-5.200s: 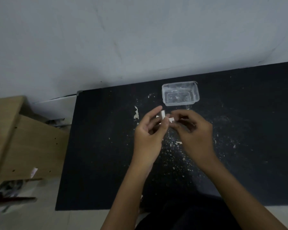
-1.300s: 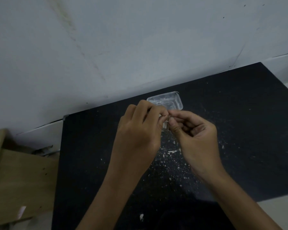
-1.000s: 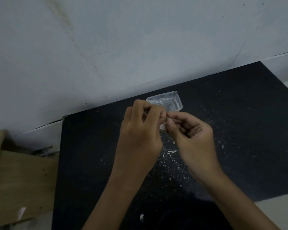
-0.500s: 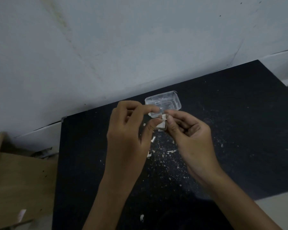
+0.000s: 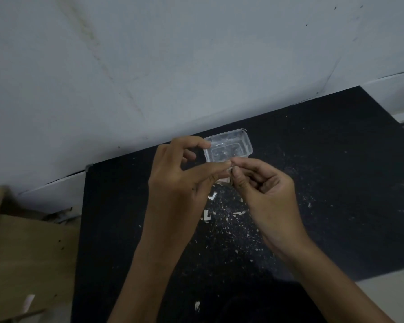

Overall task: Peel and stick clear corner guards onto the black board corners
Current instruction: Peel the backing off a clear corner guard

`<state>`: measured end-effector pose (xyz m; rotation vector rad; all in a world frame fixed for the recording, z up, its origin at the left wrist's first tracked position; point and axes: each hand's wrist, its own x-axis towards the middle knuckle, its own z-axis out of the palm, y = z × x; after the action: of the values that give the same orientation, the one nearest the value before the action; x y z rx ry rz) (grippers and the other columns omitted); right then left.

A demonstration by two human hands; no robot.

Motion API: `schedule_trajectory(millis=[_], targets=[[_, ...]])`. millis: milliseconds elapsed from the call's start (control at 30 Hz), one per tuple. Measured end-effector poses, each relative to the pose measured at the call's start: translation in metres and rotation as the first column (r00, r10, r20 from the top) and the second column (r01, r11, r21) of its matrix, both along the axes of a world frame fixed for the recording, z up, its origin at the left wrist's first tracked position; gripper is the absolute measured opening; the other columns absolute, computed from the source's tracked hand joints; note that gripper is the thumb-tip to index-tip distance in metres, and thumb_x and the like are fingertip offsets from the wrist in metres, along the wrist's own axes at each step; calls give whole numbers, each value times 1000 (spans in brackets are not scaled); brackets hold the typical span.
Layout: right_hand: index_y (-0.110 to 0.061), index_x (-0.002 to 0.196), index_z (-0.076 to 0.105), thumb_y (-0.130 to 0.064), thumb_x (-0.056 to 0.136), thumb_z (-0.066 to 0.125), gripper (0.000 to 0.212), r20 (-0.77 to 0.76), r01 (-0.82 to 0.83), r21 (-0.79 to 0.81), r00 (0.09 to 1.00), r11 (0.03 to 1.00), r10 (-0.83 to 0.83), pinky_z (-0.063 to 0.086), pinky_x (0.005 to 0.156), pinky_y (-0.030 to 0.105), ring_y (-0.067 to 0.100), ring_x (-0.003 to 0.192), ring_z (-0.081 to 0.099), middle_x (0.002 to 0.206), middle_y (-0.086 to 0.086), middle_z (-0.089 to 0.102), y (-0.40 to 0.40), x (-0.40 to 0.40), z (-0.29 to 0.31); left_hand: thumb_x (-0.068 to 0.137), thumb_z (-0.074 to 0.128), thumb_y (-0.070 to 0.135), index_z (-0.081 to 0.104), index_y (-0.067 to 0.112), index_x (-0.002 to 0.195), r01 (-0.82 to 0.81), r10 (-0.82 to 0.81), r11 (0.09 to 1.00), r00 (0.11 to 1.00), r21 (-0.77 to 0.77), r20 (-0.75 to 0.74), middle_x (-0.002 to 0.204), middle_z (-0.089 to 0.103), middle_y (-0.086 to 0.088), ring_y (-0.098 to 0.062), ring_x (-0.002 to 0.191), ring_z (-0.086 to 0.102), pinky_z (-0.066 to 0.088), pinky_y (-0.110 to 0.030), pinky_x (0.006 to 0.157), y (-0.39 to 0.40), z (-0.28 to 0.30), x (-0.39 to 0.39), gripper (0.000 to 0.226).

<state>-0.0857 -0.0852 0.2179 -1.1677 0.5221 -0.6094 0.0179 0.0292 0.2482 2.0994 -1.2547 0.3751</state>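
Both my hands meet above the middle of the black board (image 5: 336, 183). My right hand (image 5: 264, 194) pinches a small clear corner guard (image 5: 231, 177) between thumb and forefinger. My left hand (image 5: 182, 183) pinches at the guard's top with thumb and middle finger, its forefinger raised and curled. The guard is mostly hidden by the fingers. Two white L-shaped backing pieces (image 5: 212, 196) lie on the board just below my hands. A clear plastic tub (image 5: 229, 145) stands behind my fingertips near the wall.
White scraps and crumbs (image 5: 229, 227) litter the board's middle, and one scrap (image 5: 197, 306) lies near its front edge. A wooden piece of furniture (image 5: 28, 252) stands to the left, lower than the board. The grey wall (image 5: 173, 66) runs along the board's far edge.
My left hand has opened out from a tight curl over the guard, its forefinger lifting away. White backing pieces now show on the board under my hands. My right hand has kept its pinch.
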Motion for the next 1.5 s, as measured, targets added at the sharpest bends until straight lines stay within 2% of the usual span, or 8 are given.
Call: schedule_trajectory(millis=[333,567,700,867,967,1100,1333,1500], targets=[[-13,111,68,-14,89,63,23,0,-38,-11,999,999,38,56,86,28,17,96,71,98,5,75,-3,-1,-3,91,75,21,75,12,95,-32,27,997,998,71,64,111,59,-6,-19,95,53,44,-23,80,-8,-6,-6,10],[-12,113,69,-8,93,59,22,-39,-123,17,992,992,124,57,90,31,18,103,70,108,4,74,-7,-2,-8,97,64,20,63,15,98,-48,62,990,993,129,-104,111,50,0,-13,98,48,39,-14,83,-9,-15,-16,5],[-13,113,70,-16,91,62,23,-57,-75,54,995,996,78,57,93,39,32,103,67,106,12,72,-8,-2,-12,98,60,20,63,15,98,-56,70,994,984,91,-166,110,49,3,-14,94,51,42,-16,79,-8,-20,-21,6],[-8,116,68,-15,92,60,26,-59,-68,127,995,990,76,55,94,33,18,101,71,102,5,76,-9,-1,-12,98,58,20,62,15,101,-42,50,998,979,45,-197,110,50,3,-16,94,55,51,-28,77,-6,-26,-21,7],[-11,116,69,-18,92,60,27,-63,-65,188,995,980,78,54,95,33,20,104,70,105,7,75,-10,-1,-14,100,56,22,63,14,102,-35,39,999,977,22,-208,108,52,3,-16,94,56,53,-34,76,-4,-29,-21,11],[-9,118,68,-18,93,58,29,-37,-80,303,995,950,96,56,92,30,20,104,70,108,12,73,-11,0,-14,99,57,16,62,12,99,-30,25,999,975,-21,-222,102,55,5,-12,90,55,49,-28,75,0,-29,-19,7],[-8,112,71,-17,95,55,24,-34,-130,327,988,936,149,57,80,24,15,93,72,101,11,75,-13,-1,-14,99,59,19,64,14,104,40,-85,991,930,-131,-358,108,68,9,-11,100,66,55,-33,84,4,-31,-15,8],[-6,112,70,-14,95,56,24,-32,-157,367,983,917,181,59,78,25,16,91,72,100,11,75,-13,-1,-15,96,63,13,63,19,100,35,-125,979,881,-201,-457,100,70,12,-5,97,69,51,-16,84,3,-29,-20,7]])
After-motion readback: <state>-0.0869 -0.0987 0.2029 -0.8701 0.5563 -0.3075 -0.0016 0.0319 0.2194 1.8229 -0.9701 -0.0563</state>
